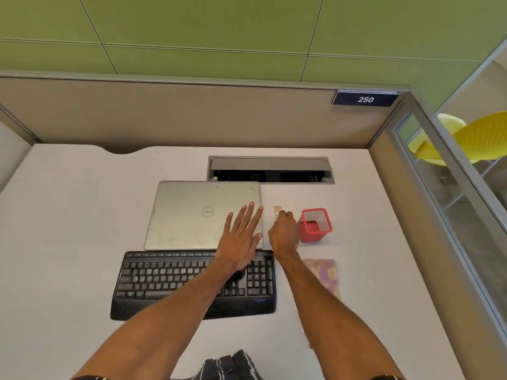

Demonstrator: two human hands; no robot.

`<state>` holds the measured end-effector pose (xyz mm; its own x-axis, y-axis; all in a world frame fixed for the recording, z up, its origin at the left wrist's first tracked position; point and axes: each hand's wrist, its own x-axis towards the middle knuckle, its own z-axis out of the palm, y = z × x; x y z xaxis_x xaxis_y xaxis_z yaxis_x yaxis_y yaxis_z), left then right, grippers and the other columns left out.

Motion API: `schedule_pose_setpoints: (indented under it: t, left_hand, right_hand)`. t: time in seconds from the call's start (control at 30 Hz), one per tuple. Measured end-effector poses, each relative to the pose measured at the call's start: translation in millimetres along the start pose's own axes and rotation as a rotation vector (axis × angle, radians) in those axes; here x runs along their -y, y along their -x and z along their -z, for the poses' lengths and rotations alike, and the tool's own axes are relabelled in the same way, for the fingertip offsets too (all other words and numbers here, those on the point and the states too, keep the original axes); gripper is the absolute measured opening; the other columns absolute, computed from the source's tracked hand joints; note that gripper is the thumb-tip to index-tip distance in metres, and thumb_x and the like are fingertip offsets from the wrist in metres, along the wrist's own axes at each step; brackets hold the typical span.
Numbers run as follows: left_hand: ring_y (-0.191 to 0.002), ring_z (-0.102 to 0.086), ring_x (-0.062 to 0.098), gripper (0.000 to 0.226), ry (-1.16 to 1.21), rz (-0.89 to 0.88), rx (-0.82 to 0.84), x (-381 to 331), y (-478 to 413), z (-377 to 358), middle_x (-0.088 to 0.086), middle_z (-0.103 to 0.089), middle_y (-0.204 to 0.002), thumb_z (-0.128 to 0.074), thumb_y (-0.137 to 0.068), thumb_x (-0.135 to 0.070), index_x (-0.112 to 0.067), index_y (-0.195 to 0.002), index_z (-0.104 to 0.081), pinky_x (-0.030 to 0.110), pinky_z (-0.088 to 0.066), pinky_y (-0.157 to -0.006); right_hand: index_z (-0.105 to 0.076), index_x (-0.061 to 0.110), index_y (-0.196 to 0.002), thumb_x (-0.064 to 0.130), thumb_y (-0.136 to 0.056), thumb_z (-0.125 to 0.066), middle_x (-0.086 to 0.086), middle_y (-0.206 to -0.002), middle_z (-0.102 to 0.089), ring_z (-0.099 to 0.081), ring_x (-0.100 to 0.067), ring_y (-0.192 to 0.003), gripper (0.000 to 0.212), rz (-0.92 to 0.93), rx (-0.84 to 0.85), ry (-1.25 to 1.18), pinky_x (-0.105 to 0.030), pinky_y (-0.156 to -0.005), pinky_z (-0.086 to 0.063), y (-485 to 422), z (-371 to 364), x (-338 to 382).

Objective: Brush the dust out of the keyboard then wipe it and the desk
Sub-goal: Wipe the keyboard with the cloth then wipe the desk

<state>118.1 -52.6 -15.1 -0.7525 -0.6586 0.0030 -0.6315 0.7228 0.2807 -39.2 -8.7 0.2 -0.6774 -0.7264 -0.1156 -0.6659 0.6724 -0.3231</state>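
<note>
A black keyboard [170, 281] lies on the white desk [68, 242], its right part crossed by my left forearm. My left hand [241, 237] hovers flat with straight, spread fingers over the right edge of a closed silver laptop [192, 215]. My right hand [284, 231] is curled around a small tan brush [277, 210], of which only the top end shows, just left of a red mesh pen cup [315, 224]. A folded cloth [325, 275] with pink, purple and yellow patches lies to the right of the keyboard, partly behind my right forearm.
A recessed cable box [270, 170] with a raised lid sits behind the laptop. Beige partition walls [192, 116] close the desk at the back and right. A yellow chair [466, 138] stands beyond the glass panel on the right.
</note>
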Motion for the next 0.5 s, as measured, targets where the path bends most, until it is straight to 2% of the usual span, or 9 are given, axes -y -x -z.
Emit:
schedule_pose_setpoints:
  t: [0.23, 0.5]
  left_hand:
    - [-0.169, 0.018, 0.019, 0.071, 0.028, 0.028, 0.022, 13.6, -13.0, -8.4, -0.001, 0.024, -0.182, -0.023, -0.119, -0.049, -0.033, -0.172, 0.021, 0.052, 0.01, -0.136]
    - [-0.169, 0.017, 0.021, 0.071, 0.027, 0.062, 0.028, 19.8, -11.1, -10.3, -0.001, 0.025, -0.182, -0.022, -0.119, -0.05, -0.033, -0.172, 0.021, 0.054, 0.008, -0.137]
  right_hand:
    - [-0.053, 0.001, -0.134, 0.028, -0.101, -0.066, -0.016, -0.128, -0.06, -0.066, -0.029, -0.111, 0.045, -0.077, -0.032, -0.001, -0.033, -0.089, -0.056, -21.3, -21.4, -4.0]
    - [-0.053, 0.0, -0.129, 0.021, -0.093, -0.074, -0.016, -0.123, -0.061, -0.066, -0.028, -0.106, 0.047, -0.132, -0.009, -0.025, -0.032, -0.084, -0.056, -30.2, -25.9, -2.2]
